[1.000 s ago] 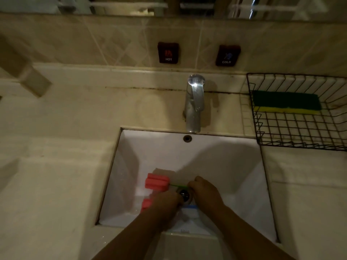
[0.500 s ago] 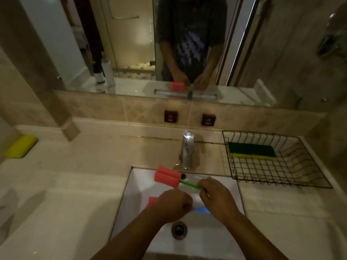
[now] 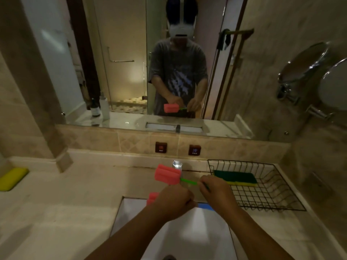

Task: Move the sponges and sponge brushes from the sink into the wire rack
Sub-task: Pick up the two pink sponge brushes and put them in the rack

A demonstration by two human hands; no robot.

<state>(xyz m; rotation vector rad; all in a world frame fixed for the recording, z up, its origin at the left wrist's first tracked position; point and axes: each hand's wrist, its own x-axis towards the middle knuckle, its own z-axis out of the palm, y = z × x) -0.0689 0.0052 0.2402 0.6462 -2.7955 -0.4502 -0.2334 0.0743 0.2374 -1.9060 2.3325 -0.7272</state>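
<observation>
My right hand (image 3: pixel 216 194) is shut on the green handle of a sponge brush whose pink foam head (image 3: pixel 167 174) points left, held above the back edge of the white sink (image 3: pixel 189 235). My left hand (image 3: pixel 173 201) is shut on a second brush; its pink head (image 3: pixel 152 198) pokes out at the left and a blue handle end (image 3: pixel 205 206) at the right. The black wire rack (image 3: pixel 262 192) stands on the counter to the right. A green-and-yellow sponge (image 3: pixel 235 177) lies in the rack's far part.
A chrome tap (image 3: pixel 177 164) stands behind the sink, partly hidden by the pink head. A yellow sponge (image 3: pixel 12 178) lies on the counter at the far left. The mirror above reflects a person. Chrome round mirrors (image 3: pixel 319 72) hang on the right wall.
Both hands have risen out of the sink, each carrying a brush, up to about counter level. My head has tilted up, so the mirror fills the upper view.
</observation>
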